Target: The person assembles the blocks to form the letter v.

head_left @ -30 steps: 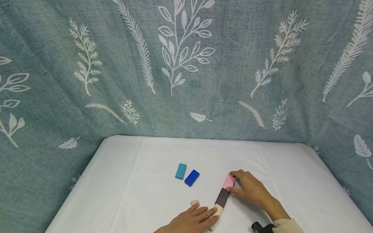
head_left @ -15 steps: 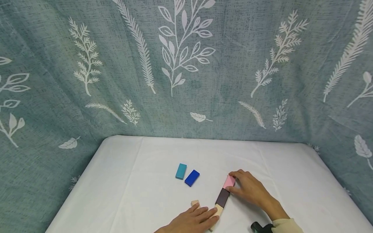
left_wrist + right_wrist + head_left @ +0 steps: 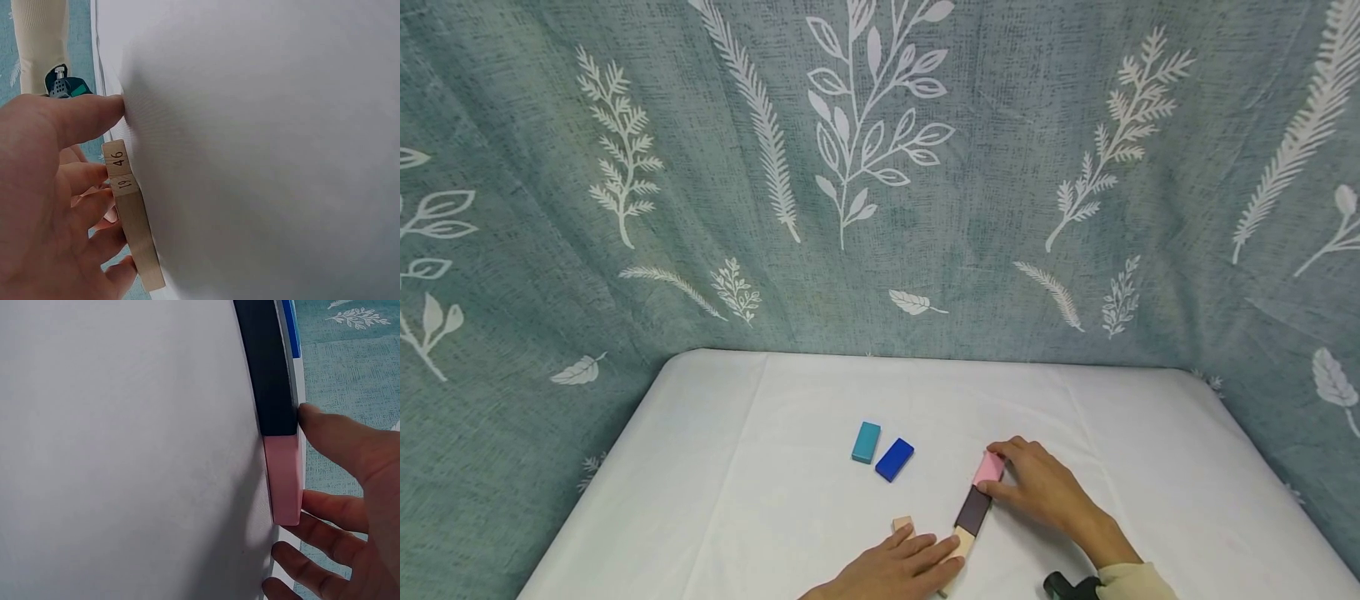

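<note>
A row of small rectangular blocks slants across the white table in the head view: a pink block point(image 3: 988, 468) at the far end, a dark brown block point(image 3: 973, 510), then a pale wooden block point(image 3: 964, 538). My right hand point(image 3: 1048, 493) holds the pink block between thumb and fingers, the thumb beside its seam with the dark one point(image 3: 269, 369). My left hand point(image 3: 904, 568) rests with spread, fairly straight fingers over the pale block and another wooden block point(image 3: 902, 522), partly hiding both. In the left wrist view, wooden pieces marked 46 and 19 point(image 3: 122, 172) lie against its fingers.
A teal block point(image 3: 866, 442) and a blue block point(image 3: 894, 459) lie side by side, left of the row. The white-covered table point(image 3: 760, 500) meets a green leaf-patterned curtain point(image 3: 880, 275) behind. A dark wrist device point(image 3: 1070, 587) sits at the right sleeve.
My right hand, with its thumb, has shifted very slightly left at the pink block. The left hand and the other blocks look the same.
</note>
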